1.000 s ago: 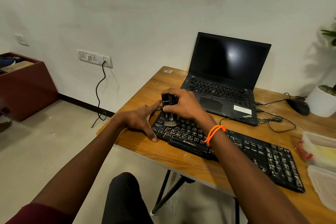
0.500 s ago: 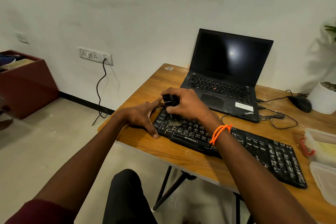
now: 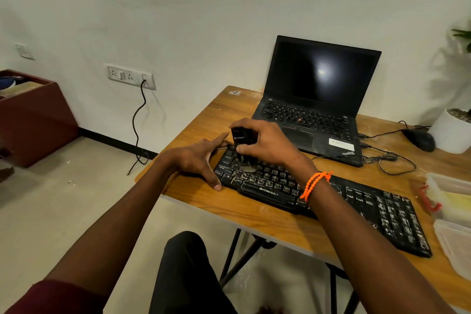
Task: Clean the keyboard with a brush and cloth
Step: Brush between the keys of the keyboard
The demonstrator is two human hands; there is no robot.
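Gripping a black brush [image 3: 241,144] upright, the right hand [image 3: 270,146] sets its bristles on the dusty "ZEBRONICS" keyboard [image 3: 356,201] at the desk's [image 3: 204,122] near edge; the left hand [image 3: 196,160], fingers spread, braces its left end.

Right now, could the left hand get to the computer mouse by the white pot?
Probably not easily. The left hand rests at the keyboard's far left end, and the mouse lies across the desk, with the right arm and laptop between.

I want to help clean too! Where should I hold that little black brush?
Grip the brush by its blocky black handle, coming from above as the right hand does. It stands upright, bristles down on the keyboard, so only the top is free.
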